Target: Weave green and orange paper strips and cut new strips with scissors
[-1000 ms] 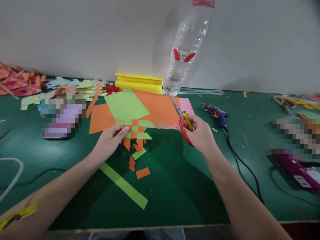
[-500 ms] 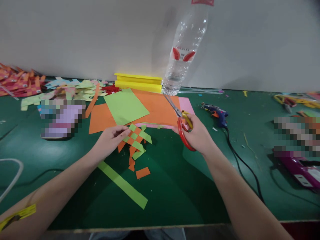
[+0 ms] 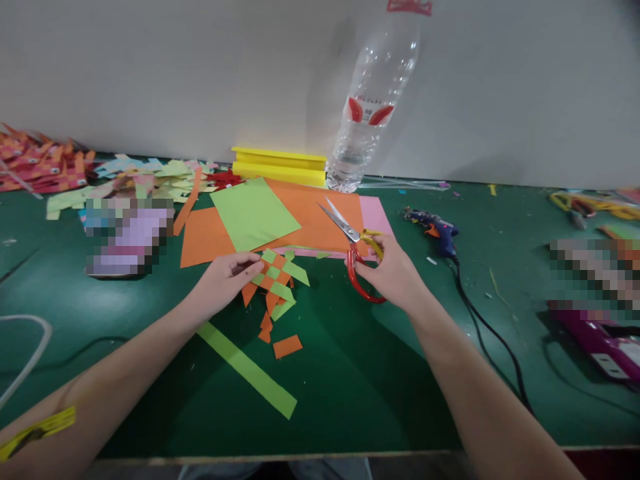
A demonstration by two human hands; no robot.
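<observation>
My left hand (image 3: 225, 283) pinches the left corner of a small woven square of orange and green paper strips (image 3: 274, 283), held tilted like a diamond just over the green table. My right hand (image 3: 395, 273) grips red-and-yellow scissors (image 3: 353, 240) by their handles; the blades are spread and point up-left over an orange sheet (image 3: 320, 213). A gap of bare table separates the scissors from the woven piece. Orange offcuts (image 3: 286, 346) and a long green strip (image 3: 247, 370) lie below the weave.
A green sheet (image 3: 253, 213) and a pink sheet (image 3: 374, 215) overlap the orange one. A clear plastic bottle (image 3: 373, 100) and yellow folded paper (image 3: 277, 167) stand at the wall. A blue glue gun (image 3: 433, 230) with cable lies right. Paper scraps (image 3: 125, 177) pile at left.
The woven piece has been turned from square-on to a diamond tilt. My right hand lowered the scissors toward the table and swung the blades left, and they now stand apart.
</observation>
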